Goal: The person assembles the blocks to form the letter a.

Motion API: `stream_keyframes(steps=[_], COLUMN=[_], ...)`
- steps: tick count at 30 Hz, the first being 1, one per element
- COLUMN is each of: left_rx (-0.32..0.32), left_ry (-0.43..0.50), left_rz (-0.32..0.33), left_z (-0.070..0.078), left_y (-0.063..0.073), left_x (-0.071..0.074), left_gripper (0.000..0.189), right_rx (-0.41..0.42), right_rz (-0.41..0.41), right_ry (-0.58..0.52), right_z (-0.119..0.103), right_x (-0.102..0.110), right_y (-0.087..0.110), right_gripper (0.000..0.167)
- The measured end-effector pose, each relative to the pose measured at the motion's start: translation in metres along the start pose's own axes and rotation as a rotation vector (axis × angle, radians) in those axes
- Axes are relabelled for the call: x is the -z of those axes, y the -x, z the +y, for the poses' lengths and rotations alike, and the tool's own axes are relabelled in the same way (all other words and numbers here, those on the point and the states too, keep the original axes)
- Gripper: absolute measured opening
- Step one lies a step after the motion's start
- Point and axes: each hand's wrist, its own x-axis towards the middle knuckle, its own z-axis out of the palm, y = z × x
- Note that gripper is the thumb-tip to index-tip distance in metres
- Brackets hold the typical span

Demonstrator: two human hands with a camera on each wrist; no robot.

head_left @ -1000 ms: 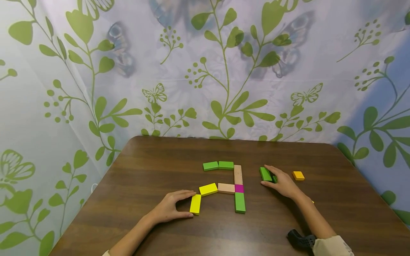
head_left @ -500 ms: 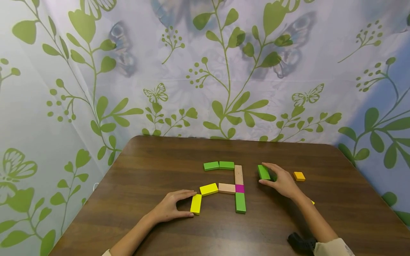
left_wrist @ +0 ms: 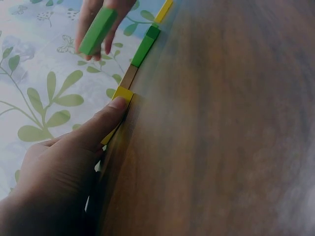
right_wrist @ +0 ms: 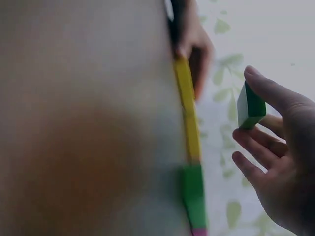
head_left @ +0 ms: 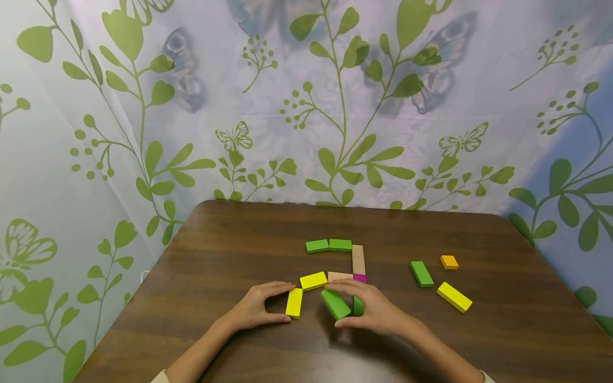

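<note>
Hands [head_left: 375, 308] pinching blocks [head_left: 336, 305], magenta block [head_left: 360, 278] partly covered

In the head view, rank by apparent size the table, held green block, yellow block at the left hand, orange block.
1. Table
2. Green block and yellow block: too alike to rank; the raised green may be nearer
3. Orange block

1. Backdrop [head_left: 268, 106] behind the table [head_left: 230, 234].
2. End block [head_left: 294, 304] on the table, within the left hand [head_left: 258, 308].
3. Held block [head_left: 336, 305] right of it, above the table, in the right hand [head_left: 378, 311].
4. Back pair [head_left: 317, 246] on the table, behind both hands.
5. Side trio [head_left: 421, 274] farther right.
</note>
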Motion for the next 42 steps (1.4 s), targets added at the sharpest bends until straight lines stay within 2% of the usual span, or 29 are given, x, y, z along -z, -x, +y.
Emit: stream_keyframes(steps=[4, 6, 14, 17, 22, 27, 35, 42], left_rx=[-0.01, -0.014, -0.016, -0.019, -0.023, -0.004, 0.009, 0.014], left_ry=[-0.004, -0.006, 0.012, 0.006, 0.013, 0.009, -0.003, -0.003], left_rz=[-0.006, -0.01, -0.008, -0.013, -0.016, -0.021, -0.027, -0.021], left_z=[0.0, 0.0, -0.002, -0.003, -0.004, -0.004, -0.005, -0.004], left_y=[-0.001, -0.002, -0.003, -0.002, -0.001, 0.001, 0.002, 0.002], left_x=[0.0, 0.0, -0.002, -0.002, -0.003, -0.002, -0.002, -0.001], left_gripper=[0.065, 0.065, 0.065, 0.066, 0.065, 0.062, 0.061, 0.061], right_rx=[0.035, 0.038, 0.059, 0.058, 0.009, -0.018, 0.036, 0.052], right_rz=[-0.167, -0.217, -0.276, -0.283, -0.27, -0.223, -0.174, -0.169], right_ry=[-0.046, -0.056, -0.065, -0.061, -0.055, -0.01, 0.003, 0.006], right_z=[-0.009, -0.01, -0.002, -0.002, -0.006, -0.009, -0.006, -0.007], right_x=[-0.018, -0.024, -0.039, -0.042, -0.043, -0.045, -0.052, -0.055], right_y=[0.001, 0.003, 0.009, 0.012, 0.017, 0.022, 0.021, 0.017], right_gripper=[0.065, 0.063, 0.063, 0.067, 0.071, 0.064, 0.054, 0.049])
